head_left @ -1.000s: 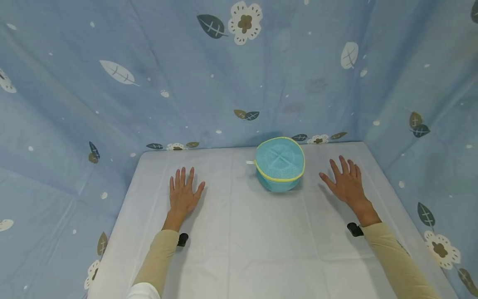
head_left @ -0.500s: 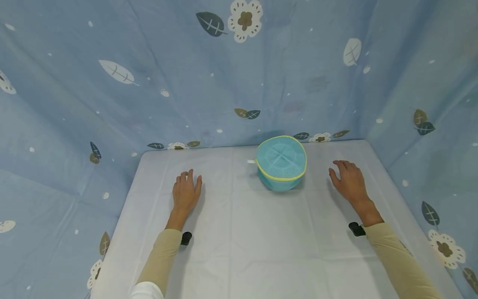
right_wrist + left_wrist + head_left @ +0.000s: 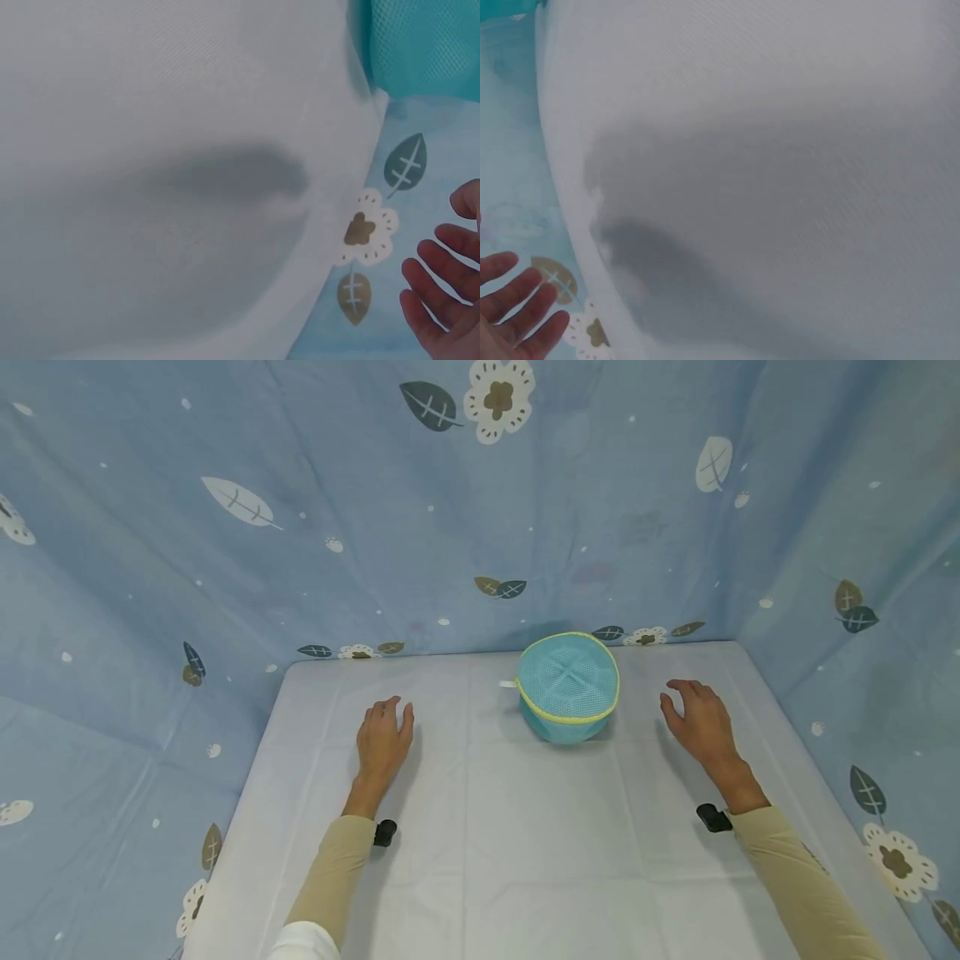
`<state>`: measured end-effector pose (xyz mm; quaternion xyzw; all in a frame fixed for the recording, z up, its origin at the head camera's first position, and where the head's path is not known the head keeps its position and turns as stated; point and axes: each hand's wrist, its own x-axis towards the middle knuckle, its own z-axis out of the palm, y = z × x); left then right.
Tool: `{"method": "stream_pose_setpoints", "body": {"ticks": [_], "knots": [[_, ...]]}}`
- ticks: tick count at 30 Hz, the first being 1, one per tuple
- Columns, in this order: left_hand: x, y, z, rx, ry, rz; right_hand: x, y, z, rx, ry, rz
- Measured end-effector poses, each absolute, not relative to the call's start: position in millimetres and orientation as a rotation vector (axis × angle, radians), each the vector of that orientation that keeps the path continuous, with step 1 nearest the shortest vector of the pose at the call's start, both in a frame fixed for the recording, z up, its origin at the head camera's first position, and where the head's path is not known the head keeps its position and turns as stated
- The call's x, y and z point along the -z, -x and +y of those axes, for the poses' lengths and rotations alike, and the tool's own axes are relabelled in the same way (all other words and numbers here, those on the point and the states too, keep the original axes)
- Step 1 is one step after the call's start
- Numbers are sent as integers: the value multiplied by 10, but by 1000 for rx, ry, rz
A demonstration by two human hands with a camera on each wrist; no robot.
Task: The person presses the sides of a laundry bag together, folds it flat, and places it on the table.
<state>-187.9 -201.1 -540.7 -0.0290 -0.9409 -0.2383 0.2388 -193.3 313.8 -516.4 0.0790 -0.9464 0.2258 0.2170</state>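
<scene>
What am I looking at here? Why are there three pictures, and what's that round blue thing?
These are a person's two bare hands, filmed by three small cameras. The big picture comes from a camera worn on the head, looking down at a table covered with a white cloth. The other two come from cameras strapped to each wrist, so they show the cloth very close and just the fingertips at the edge. The round thing is a turquoise mesh pouch with a yellow zipper edge, sitting near the back of the table. The left hand and the right hand are on either side of it, apart from it. Neither hand holds anything. Behind hangs a blue curtain printed with leaves and flowers.
</scene>
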Motion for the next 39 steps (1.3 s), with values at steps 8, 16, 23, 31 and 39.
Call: {"method": "stream_pose_setpoints", "body": {"ticks": [8,16,23,31,39], "knots": [[5351,1901,-1894,700,98,-2535,5119,1946,3059,-683,-177,-2626],[5281,1955,-1755,796,52,-2599,5064,1950,2971,-758,-170,-2616],[5230,1975,-1606,853,63,-2585,5011,1957,2876,-822,-146,-2620],[5169,2009,-1434,906,88,-2554,4954,1995,2775,-891,-165,-2573],[5125,2053,-1258,980,90,-2578,4894,2017,2685,-977,-157,-2562]]}}
